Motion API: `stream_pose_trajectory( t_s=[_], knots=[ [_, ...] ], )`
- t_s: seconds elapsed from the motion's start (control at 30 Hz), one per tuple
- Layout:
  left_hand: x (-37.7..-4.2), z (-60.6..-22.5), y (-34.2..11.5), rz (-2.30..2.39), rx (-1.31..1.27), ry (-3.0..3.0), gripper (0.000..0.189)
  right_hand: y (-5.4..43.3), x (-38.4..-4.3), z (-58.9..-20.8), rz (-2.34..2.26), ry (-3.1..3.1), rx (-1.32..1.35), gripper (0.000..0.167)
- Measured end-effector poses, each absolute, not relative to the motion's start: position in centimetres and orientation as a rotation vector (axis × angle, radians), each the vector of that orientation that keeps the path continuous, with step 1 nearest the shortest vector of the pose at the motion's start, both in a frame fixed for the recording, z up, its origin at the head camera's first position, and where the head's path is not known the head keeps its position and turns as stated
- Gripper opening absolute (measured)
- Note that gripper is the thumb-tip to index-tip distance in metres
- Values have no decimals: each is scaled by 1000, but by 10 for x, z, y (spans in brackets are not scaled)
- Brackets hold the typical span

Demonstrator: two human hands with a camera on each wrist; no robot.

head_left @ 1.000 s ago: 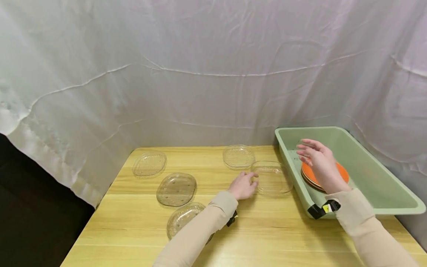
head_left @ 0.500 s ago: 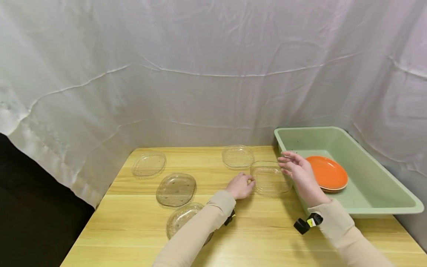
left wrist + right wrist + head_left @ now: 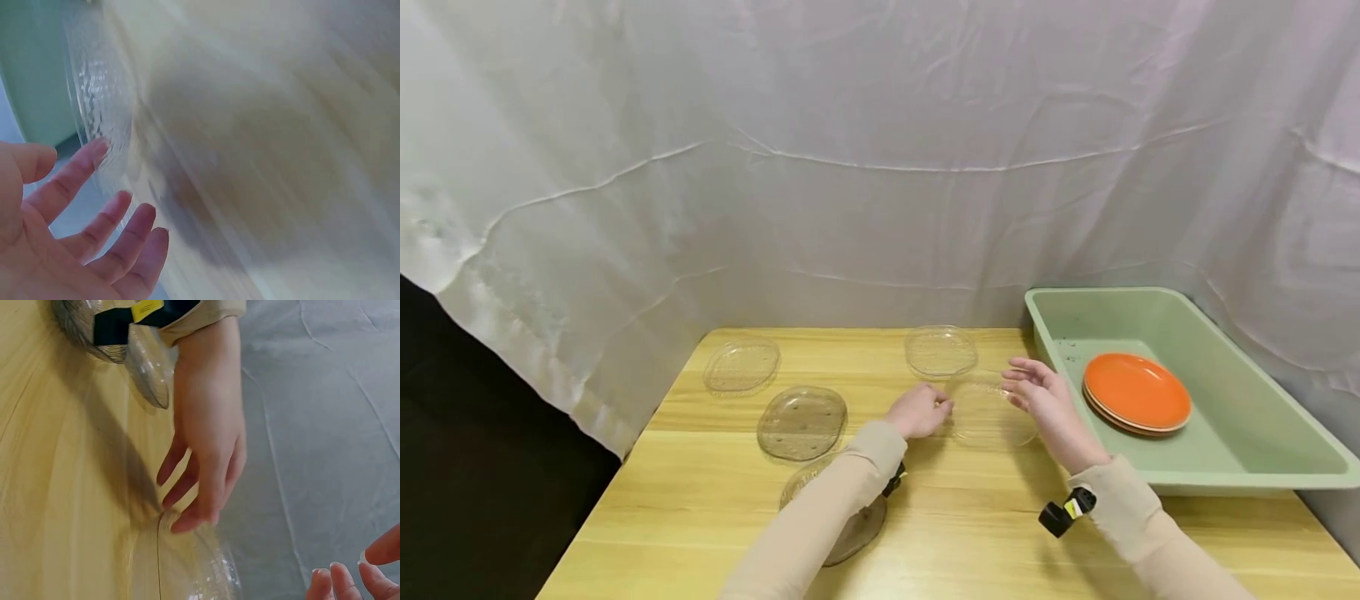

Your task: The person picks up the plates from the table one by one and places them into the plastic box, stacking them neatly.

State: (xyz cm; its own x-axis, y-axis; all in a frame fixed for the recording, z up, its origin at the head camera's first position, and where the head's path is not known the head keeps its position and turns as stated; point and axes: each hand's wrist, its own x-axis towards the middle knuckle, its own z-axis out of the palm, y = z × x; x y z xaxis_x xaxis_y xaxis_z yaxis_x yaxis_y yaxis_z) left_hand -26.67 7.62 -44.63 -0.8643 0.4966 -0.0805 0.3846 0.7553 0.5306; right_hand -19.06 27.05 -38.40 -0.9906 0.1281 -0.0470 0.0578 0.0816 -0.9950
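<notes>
On the wooden table lies a squarish clear plate point(image 3: 996, 423) with a ribbed rim, blurred in the head view. My left hand point(image 3: 919, 410) is at its left edge, fingers curled at the rim; the right wrist view shows the left hand's fingertips meeting the clear plate's rim. In the left wrist view, the left hand's index fingertip point(image 3: 97, 150) touches the rim, palm side showing. My right hand point(image 3: 1051, 410) hovers above the clear plate's right side with loosely bent fingers, holding nothing. Its fingers point(image 3: 342, 580) appear apart from the rim.
Several more clear plates lie on the table: one behind point(image 3: 942, 351), one far left point(image 3: 742, 365), one darker point(image 3: 802, 423), and some partly under my left sleeve point(image 3: 856, 533). A green tub point(image 3: 1240, 400) at the right holds stacked plates topped by an orange plate point(image 3: 1137, 388).
My right hand has come left out of the green tub to above the clear plate. My left hand and the clear plate have shifted slightly left together.
</notes>
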Motion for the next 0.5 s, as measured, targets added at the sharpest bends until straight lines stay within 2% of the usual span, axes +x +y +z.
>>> stream_pose_trajectory(
  t_s=[0.5],
  knots=[
    [-280, -429, 14, 699, 580, 2714, 39, 249, -212, -413, 2004, -2375, -226, 43]
  ],
)
